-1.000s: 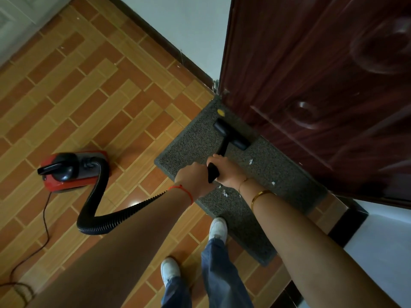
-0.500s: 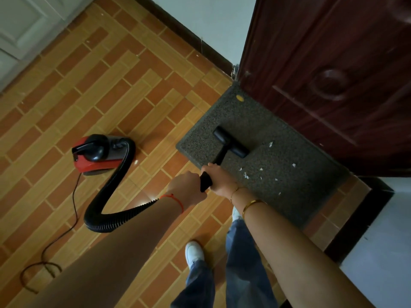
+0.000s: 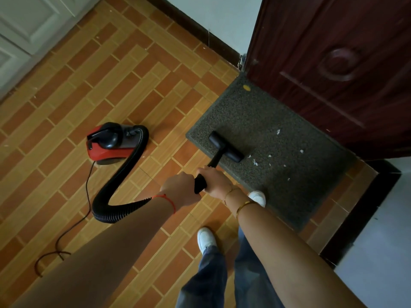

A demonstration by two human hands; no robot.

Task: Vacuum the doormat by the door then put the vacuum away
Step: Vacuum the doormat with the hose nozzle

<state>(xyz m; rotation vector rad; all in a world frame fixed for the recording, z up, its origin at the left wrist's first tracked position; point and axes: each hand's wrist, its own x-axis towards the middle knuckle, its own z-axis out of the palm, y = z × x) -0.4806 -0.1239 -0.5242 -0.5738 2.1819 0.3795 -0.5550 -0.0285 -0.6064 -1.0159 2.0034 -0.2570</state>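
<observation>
Hands first: our left hand (image 3: 180, 189) and right hand (image 3: 216, 181) both curl round the black wand (image 3: 203, 174), nearest us at six o'clock. Beyond them the nozzle (image 3: 226, 146) sits on the doormat (image 3: 255, 121) near its nine o'clock edge. We judge the job partly done: white scraps (image 3: 254, 161) lie toward three o'clock of the nozzle, unswept. Further off at nine o'clock, the red vacuum (image 3: 104, 144) rests on the floor (image 3: 89, 85), not yet put away.

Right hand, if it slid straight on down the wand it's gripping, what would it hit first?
Probably the black floor nozzle on the grey doormat. The right hand points along the wand toward it; depth is hard to judge.
</observation>
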